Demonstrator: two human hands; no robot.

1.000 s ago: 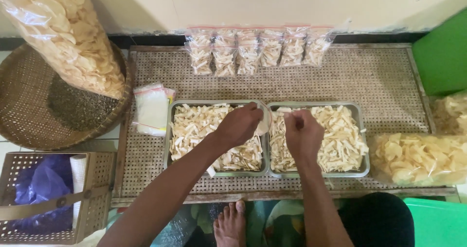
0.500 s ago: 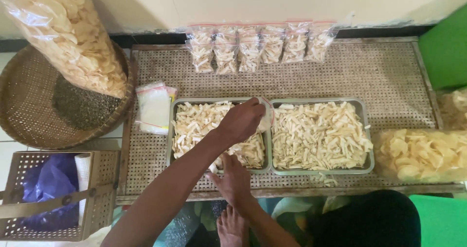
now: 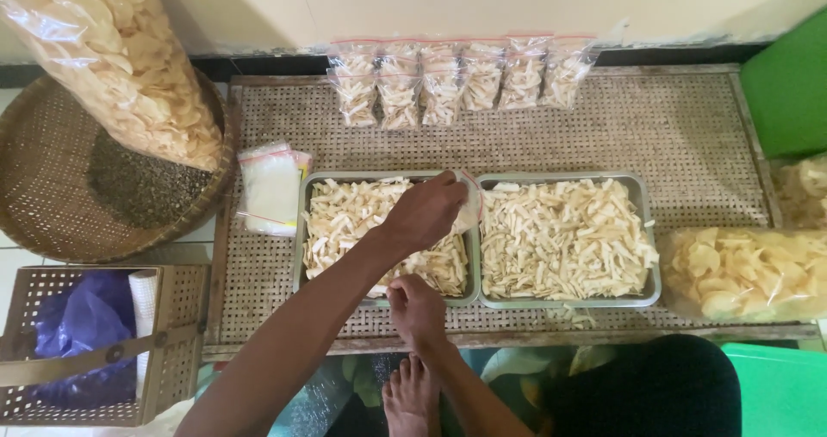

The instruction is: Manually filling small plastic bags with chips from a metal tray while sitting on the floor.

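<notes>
My left hand [image 3: 424,211] reaches over the left metal tray [image 3: 301,230] of pale chip strips and pinches a small clear plastic bag [image 3: 469,206] at the gap between the two trays. The right metal tray [image 3: 652,297] beside it is also full of chip strips [image 3: 564,239]. My right hand [image 3: 416,309] rests knuckles up on the woven mat [image 3: 672,136] at the left tray's front edge. Its fingers are curled down, and what lies under them is hidden.
Several filled small bags [image 3: 457,75] line the wall at the back. A stack of empty bags [image 3: 271,187] lies left of the trays. Large cracker bags stand at upper left [image 3: 112,58] and right [image 3: 741,273]. A round woven basket [image 3: 43,179] and a square basket [image 3: 172,351] sit left.
My right hand left the bag over the right tray and came down to the mat in front of the left tray, where its fingers then curled. My left hand kept holding the bag.
</notes>
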